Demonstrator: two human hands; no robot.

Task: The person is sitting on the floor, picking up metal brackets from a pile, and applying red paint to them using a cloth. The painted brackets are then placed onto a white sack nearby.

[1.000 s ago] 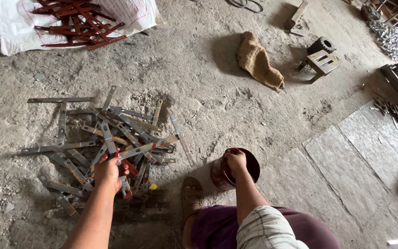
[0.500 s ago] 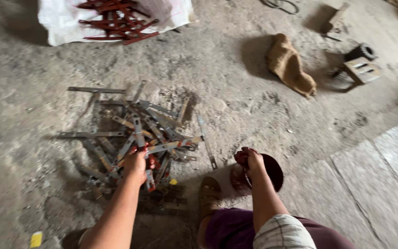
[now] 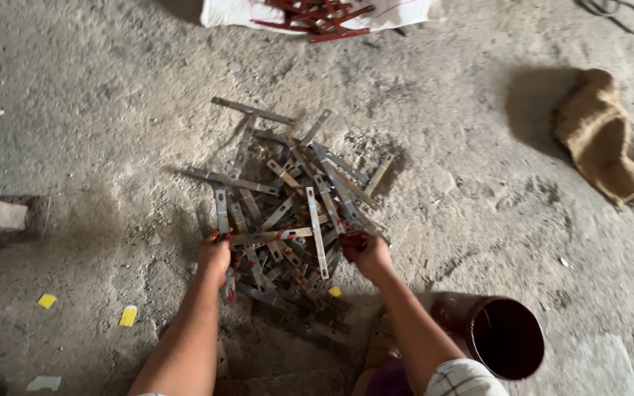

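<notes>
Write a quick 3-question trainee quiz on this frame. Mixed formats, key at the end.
1. True or false: both hands, left hand and right hand, are on the pile of metal strips.
2. Multiple choice: the dark red bucket stands A) beside the person's right arm, B) on top of the pile, C) next to the white sack.
3. Fill in: the brown burlap cloth lies on the ___ floor.

Key: 1 true; 2 A; 3 concrete.
</notes>
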